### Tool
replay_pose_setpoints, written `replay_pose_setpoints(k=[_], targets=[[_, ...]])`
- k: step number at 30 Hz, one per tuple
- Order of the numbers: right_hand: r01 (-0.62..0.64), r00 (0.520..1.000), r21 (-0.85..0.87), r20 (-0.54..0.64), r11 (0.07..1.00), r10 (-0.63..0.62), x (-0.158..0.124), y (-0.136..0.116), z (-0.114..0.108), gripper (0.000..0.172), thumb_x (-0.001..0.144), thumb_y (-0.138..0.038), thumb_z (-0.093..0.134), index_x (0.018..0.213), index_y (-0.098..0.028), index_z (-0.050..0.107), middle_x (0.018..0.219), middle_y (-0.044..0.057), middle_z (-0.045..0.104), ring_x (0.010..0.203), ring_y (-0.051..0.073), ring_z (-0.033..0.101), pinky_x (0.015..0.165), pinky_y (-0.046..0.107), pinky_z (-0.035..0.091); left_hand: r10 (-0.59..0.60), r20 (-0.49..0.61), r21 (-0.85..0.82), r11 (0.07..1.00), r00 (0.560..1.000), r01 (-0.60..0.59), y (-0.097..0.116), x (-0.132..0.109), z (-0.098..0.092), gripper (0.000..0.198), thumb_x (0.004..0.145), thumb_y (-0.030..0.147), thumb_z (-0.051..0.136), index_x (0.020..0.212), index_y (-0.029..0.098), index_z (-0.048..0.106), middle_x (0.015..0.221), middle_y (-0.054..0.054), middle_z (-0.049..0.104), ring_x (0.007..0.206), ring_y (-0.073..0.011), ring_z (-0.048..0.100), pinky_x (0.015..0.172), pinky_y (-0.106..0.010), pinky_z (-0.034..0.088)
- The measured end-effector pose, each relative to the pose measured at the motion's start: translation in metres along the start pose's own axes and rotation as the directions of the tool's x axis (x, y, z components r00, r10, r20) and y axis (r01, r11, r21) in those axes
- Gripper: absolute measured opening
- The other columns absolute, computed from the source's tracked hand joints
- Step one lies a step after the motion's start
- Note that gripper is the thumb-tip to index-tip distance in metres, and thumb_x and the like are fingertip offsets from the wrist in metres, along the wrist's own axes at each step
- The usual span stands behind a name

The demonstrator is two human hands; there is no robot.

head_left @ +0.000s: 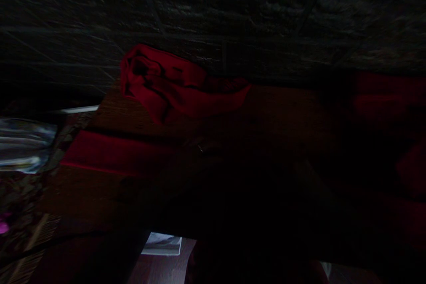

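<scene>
The view is very dark. A faint shape with a small bright glint, like a ring, is my left hand [201, 148]; it lies near the right end of a flat red cloth strip [113, 153]. Shadow hides its fingers and anything they hold. Farther right, a dim shape seems to be my right hand or forearm [309, 173], its fingers lost in darkness. Behind my left hand, a crumpled red cloth [186, 88] rests on the wooden table [106, 108].
A dark tiled wall [199, 9] stands behind the table. More red cloth [382, 97] shows dimly at the right. At the left, a shiny plastic-like package [25, 146] lies beyond the table edge. A pale flat object [163, 244] shows below the front edge.
</scene>
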State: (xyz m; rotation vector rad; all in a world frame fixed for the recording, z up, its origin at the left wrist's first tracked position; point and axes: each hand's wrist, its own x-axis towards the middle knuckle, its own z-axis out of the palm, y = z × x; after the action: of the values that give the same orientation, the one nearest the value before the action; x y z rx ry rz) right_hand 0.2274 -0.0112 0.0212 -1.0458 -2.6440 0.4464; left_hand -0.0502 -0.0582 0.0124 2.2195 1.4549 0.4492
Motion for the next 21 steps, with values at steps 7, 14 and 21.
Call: replay_pose_setpoints(k=[7, 14, 21], targets=[[-0.013, 0.994, 0.031, 0.107, 0.999, 0.010, 0.019, 0.004, -0.006, 0.029, 0.098, -0.039, 0.056, 0.111, -0.014, 0.063, 0.108, 0.007, 0.064, 0.092, 0.017, 0.063, 0.081, 0.034, 0.056, 0.031, 0.059, -0.003, 1.000, 0.998, -0.030, 0.005, -0.005, 0.001, 0.027, 0.097, 0.022, 0.044, 0.111, 0.022, 0.068, 0.127, -0.003, 0.064, 0.125, -0.0223, 0.051, 0.113, -0.048, 0.036], [-0.019, 0.981, 0.056, 0.196, 0.998, 0.008, 0.025, -0.005, -0.002, 0.029, 0.097, -0.039, 0.056, 0.111, -0.014, 0.062, 0.108, 0.007, 0.064, 0.091, 0.016, 0.063, 0.081, 0.034, 0.056, 0.036, 0.049, -0.007, 0.999, 0.998, -0.036, 0.007, -0.006, 0.002, 0.025, 0.096, 0.025, 0.047, 0.110, 0.023, 0.068, 0.126, -0.003, 0.065, 0.125, -0.0224, 0.053, 0.113, -0.049, 0.037], [-0.047, 0.978, 0.059, 0.207, 0.997, 0.034, 0.022, -0.007, -0.003, 0.027, 0.098, -0.037, 0.056, 0.113, -0.015, 0.062, 0.110, 0.007, 0.063, 0.093, 0.017, 0.063, 0.082, 0.035, 0.056, 0.081, 0.036, -0.013, 0.997, 0.996, -0.080, 0.006, -0.006, 0.004, 0.025, 0.098, 0.030, 0.047, 0.111, 0.023, 0.067, 0.126, -0.002, 0.065, 0.122, -0.0215, 0.056, 0.112, -0.050, 0.039]])
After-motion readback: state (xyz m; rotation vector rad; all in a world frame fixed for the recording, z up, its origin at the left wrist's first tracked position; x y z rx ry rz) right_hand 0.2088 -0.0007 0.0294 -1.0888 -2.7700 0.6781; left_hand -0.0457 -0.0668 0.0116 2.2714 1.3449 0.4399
